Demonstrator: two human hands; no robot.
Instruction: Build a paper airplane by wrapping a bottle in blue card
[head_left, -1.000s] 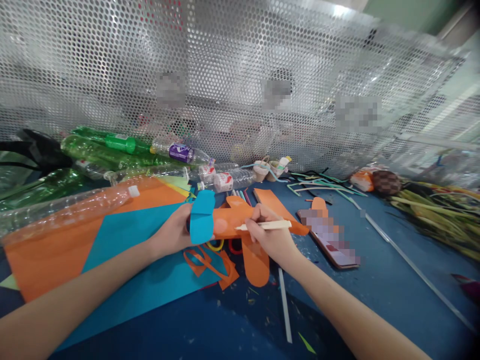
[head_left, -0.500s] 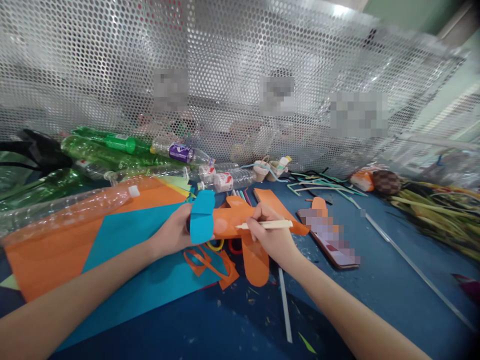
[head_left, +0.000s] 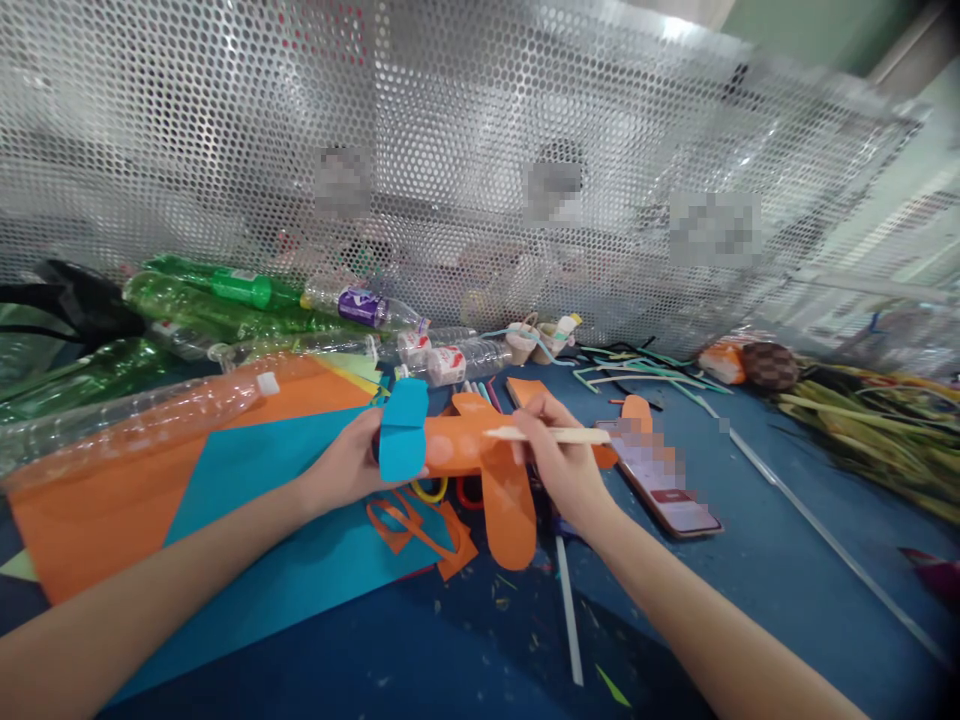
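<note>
An orange paper model (head_left: 457,442) with rounded wing-like flaps lies sideways in the middle, a blue paper piece (head_left: 403,430) at its left end. My left hand (head_left: 349,458) is closed round that left end, its fingers partly hidden behind the blue paper. My right hand (head_left: 559,450) pinches a cream-coloured pen (head_left: 577,435), whose tip points left at the orange surface. Whether the tip touches cannot be made out. Under the model, yellow and red scissor handles (head_left: 431,490) show beside orange scraps (head_left: 454,540).
Blue card (head_left: 262,520) and orange card (head_left: 67,530) lie at left, plastic bottles (head_left: 225,290) behind them. A phone (head_left: 671,485) lies right of my right hand. A perforated metal screen (head_left: 450,130) stands behind; people show blurred through it.
My right hand has shifted slightly right and up with the pen, whose tip has moved right along the orange model. My left hand is almost unchanged.
</note>
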